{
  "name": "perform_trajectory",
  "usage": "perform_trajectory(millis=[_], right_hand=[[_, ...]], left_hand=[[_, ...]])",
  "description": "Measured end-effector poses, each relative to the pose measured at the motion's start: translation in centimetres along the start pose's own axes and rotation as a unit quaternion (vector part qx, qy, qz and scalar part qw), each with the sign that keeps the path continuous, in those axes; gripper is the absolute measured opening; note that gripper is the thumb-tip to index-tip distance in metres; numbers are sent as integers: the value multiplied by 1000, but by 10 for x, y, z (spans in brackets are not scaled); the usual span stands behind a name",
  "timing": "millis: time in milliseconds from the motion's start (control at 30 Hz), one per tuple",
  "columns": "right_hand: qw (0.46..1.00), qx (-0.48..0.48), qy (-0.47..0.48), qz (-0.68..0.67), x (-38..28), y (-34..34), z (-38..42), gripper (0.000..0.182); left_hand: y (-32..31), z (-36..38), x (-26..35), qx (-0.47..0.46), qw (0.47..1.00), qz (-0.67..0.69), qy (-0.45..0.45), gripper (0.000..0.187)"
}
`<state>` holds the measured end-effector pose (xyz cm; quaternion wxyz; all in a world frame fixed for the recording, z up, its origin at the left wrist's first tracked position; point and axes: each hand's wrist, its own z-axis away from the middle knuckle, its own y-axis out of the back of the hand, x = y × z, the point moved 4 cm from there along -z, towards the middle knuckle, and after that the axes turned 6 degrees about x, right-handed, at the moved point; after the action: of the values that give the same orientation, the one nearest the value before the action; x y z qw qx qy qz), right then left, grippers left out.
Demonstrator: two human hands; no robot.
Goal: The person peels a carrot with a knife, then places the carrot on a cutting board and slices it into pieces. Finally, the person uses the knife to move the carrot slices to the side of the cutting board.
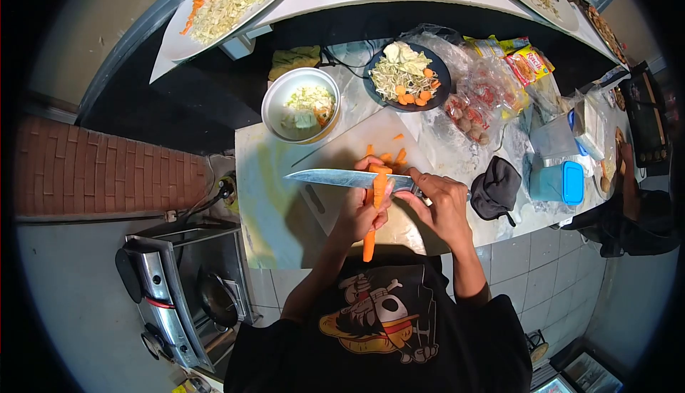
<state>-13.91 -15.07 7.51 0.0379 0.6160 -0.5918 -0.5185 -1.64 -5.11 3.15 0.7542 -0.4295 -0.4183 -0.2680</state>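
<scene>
My left hand [362, 215] is wrapped round a peeled carrot [369, 245], whose lower end sticks out below the fist. In my right hand [442, 204] is the handle of a large kitchen knife [332, 177], its blade pointing left and crossing the carrot near the top. An orange carrot piece stands against the blade at the fingers of my left hand. Beneath both hands lies a white cutting board [335, 154], with several cut carrot pieces [400, 155] on its far part. The knife's edge is partly hidden by the fingers and carrot.
Behind the board stand a white bowl [273, 117] with chopped vegetables and a dark plate [374, 93] of sprouts, cabbage and carrot slices. Plastic bags [492, 93], a black cap [496, 187] and a blue-lidded container [572, 182] are to the right. Another person's arm [628, 182] shows at far right.
</scene>
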Motion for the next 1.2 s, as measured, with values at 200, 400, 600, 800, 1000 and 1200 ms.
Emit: perform_trajectory(millis=[200,400,600,800,1000,1200], right_hand=[[1000,0,-3,-3,2,-2,2,40],[1000,-19,2,4,-3,0,4,43],[997,-44,32,45,-3,-7,8,49],[998,-17,46,37,0,-12,13,50],[998,-17,42,44,-1,-10,12,51],[999,-36,15,27,-3,-6,9,50]], left_hand=[[8,-2,-6,7,1000,15,-2,40],[11,1,4,-33,999,-19,18,53],[13,-4,0,-59,997,-55,-15,46],[11,-5,-5,-50,995,-74,-44,42],[10,-3,-3,-53,991,-98,-68,49],[16,-2,-13,-64,996,-63,-28,41]])
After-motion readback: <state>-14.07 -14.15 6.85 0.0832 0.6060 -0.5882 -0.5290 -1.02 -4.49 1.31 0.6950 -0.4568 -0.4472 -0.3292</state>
